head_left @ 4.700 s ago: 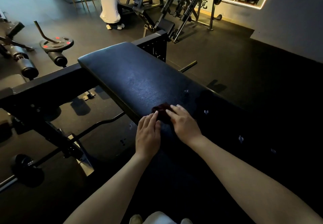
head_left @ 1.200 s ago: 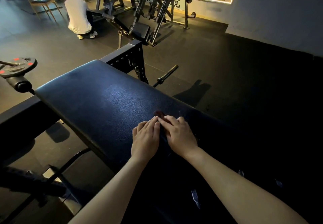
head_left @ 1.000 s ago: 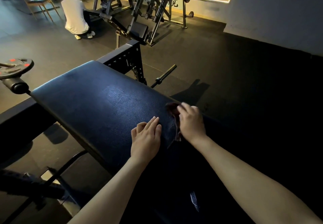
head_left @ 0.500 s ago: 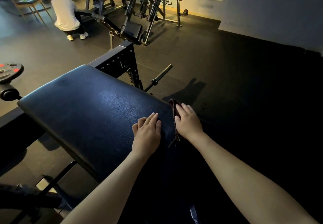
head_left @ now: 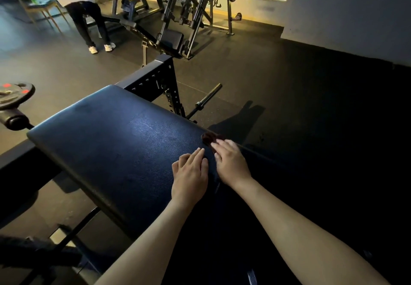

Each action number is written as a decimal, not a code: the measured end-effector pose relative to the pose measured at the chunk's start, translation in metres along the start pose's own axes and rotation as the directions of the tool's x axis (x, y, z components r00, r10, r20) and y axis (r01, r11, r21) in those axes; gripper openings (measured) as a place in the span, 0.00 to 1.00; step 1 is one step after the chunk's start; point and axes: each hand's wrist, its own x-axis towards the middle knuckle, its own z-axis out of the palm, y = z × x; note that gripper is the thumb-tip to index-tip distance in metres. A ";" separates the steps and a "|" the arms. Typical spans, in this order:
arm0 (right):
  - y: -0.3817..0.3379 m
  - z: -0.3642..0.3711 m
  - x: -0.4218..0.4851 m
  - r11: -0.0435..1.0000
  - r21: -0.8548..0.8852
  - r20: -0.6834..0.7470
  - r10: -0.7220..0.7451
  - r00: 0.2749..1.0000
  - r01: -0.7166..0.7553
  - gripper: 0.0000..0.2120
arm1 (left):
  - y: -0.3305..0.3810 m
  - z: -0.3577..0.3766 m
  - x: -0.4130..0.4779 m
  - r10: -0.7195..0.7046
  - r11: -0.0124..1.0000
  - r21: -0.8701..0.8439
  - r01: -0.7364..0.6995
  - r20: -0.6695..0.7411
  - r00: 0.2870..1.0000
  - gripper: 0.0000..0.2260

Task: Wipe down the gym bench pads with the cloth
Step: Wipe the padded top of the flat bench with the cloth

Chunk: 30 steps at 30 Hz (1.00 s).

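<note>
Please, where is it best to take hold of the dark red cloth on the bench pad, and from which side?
Probably the bunched end of the cloth, which bulges up beyond the right hand at the edge of the bench pad. Come from above with that hand: its fingers lie on the cloth, and the raised folds give something to pinch.

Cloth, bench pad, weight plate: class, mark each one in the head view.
cloth [head_left: 208, 137], head view, bunched dark red part.
bench pad [head_left: 115, 142], head view, bare middle of top.
weight plate [head_left: 15, 96], head view, upper face.

"觉" [head_left: 216, 2] on wall [head_left: 255, 6] (rest obscured)
</note>
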 end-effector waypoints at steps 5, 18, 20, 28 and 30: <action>-0.014 0.001 -0.043 0.994 0.086 0.019 -0.065 0.998 0.063 0.16 | 0.003 -0.004 -0.009 0.012 0.999 -0.038 -0.012 -0.009 1.000 0.26; -0.008 -0.007 -0.063 0.998 0.061 -0.035 -0.029 0.999 0.031 0.17 | 0.010 -0.006 -0.037 0.057 0.996 -0.065 -0.055 0.023 0.998 0.31; 0.001 -0.012 -0.052 1.000 0.028 -0.075 -0.007 0.997 0.009 0.17 | 0.010 -0.008 -0.037 0.077 0.996 -0.044 -0.076 0.036 0.996 0.30; -0.016 -0.004 -0.062 0.998 -0.054 -0.070 -0.030 0.997 0.026 0.15 | 0.011 -0.011 -0.036 0.063 0.994 -0.087 -0.060 0.035 0.997 0.21; -0.015 -0.007 -0.063 0.998 -0.027 -0.043 -0.065 0.997 0.064 0.14 | 0.011 -0.011 -0.036 0.061 0.992 -0.108 -0.059 0.019 0.998 0.21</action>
